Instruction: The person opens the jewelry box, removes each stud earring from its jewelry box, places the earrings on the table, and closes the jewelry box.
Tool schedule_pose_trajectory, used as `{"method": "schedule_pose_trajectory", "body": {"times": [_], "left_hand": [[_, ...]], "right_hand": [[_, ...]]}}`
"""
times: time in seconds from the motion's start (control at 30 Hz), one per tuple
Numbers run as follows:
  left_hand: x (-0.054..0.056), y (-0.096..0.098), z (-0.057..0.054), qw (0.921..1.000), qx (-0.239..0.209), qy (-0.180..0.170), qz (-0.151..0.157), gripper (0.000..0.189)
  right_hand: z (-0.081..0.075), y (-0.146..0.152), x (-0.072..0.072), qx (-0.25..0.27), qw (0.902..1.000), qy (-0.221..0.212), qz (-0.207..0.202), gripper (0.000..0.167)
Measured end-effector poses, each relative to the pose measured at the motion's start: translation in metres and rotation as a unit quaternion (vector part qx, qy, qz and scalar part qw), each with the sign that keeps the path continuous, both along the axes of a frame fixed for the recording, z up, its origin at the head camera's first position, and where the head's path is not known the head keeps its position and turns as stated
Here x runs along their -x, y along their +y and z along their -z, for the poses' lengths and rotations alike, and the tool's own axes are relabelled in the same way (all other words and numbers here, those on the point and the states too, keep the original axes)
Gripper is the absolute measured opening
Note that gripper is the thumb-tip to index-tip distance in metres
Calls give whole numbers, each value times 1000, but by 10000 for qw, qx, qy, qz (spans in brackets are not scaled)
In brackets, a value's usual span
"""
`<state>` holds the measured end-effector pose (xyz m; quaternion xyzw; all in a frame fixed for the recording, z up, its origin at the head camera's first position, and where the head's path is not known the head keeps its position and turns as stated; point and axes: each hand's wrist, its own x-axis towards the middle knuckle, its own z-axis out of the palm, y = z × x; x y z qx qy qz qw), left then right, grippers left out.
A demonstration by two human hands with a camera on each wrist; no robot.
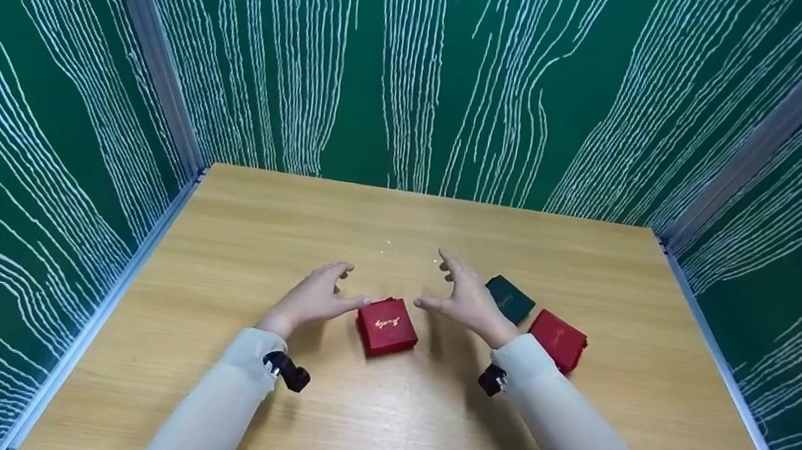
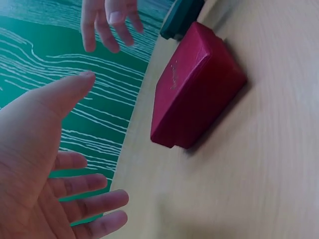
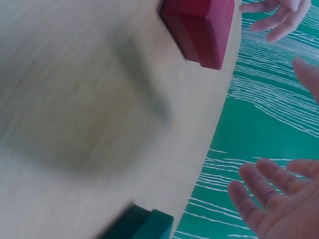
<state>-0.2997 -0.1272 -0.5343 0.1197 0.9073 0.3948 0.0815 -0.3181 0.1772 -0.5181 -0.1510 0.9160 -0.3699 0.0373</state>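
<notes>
A small red jewelry box (image 1: 387,327) with gold lettering on its lid sits closed on the table between both hands. My left hand (image 1: 316,297) hovers at its left, fingers spread and thumb reaching toward the box's near corner. In the left wrist view the palm (image 2: 25,164) holds nothing, and the red box (image 2: 197,89) stands apart from it. On the other side my right hand (image 1: 471,301) is raised with thumb and fingers apart. The right wrist view shows that hand (image 3: 284,199) empty, with the red box (image 3: 202,30) beyond it.
Right of the right hand lie a dark green box (image 1: 509,299) and a second red box (image 1: 558,339), close together. Tiny white specks (image 1: 389,242) dot the wooden table (image 1: 258,216). Green walls with white lines (image 1: 407,67) enclose its back and sides.
</notes>
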Motion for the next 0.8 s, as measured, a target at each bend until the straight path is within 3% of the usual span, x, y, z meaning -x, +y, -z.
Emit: {"method": "schedule_pose_trajectory", "body": {"times": [0.17,0.4,0.63,0.8], "left_hand": [[-2,1,8,9985,-484,-249,-64,87],[-6,6,20,9960,-740,-429,-254,84],[-9,13,28,9837,-1432,-922,-582,82],[-11,17,28,9817,-1486,-995,-653,84]], "right_hand": [[5,-2,-3,271,9991,-327,89,106],[17,-3,-8,515,9962,-668,211,93],[25,-6,-10,718,9931,-919,83,88],[30,-9,-11,856,9903,-1091,-26,75]]}}
